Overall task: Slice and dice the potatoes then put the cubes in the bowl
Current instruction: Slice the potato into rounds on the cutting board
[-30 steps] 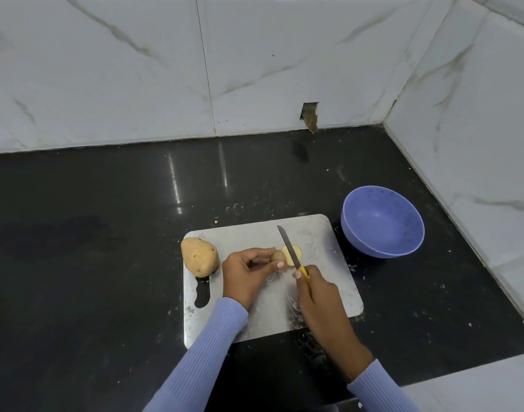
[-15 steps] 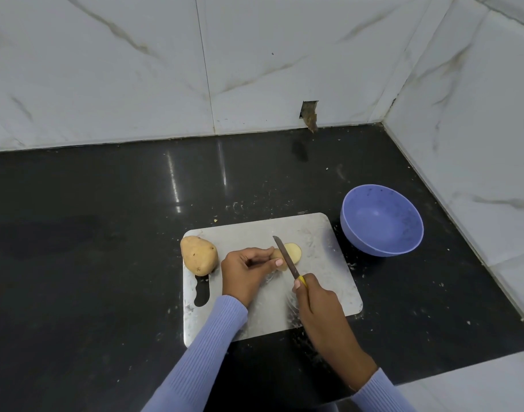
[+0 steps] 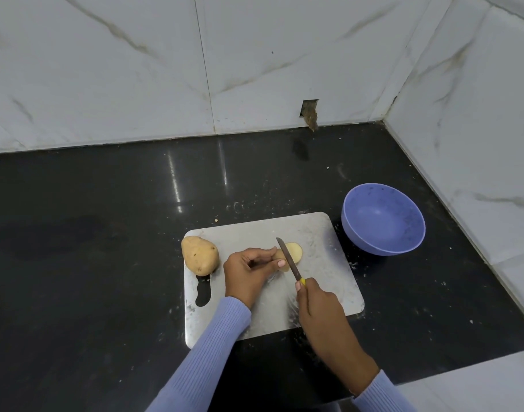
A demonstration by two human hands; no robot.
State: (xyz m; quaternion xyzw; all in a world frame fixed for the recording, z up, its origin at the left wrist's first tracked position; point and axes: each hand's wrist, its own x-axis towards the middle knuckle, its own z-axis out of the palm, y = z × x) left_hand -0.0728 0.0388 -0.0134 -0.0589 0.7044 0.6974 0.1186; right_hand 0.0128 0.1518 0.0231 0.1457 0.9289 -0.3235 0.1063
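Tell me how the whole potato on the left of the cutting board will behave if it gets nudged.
The whole potato looks rounded and egg-shaped, so it would probably rock or roll rather than slide. It lies at the left edge of the steel cutting board, so a leftward push may tip it onto the counter. It appears solid and unpeeled, likely stiff and fairly heavy for its size.

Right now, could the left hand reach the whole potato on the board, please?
Probably yes. The whole potato lies just left of the left hand with bare cutting board between them, but that hand holds the cut potato and would have to let go.
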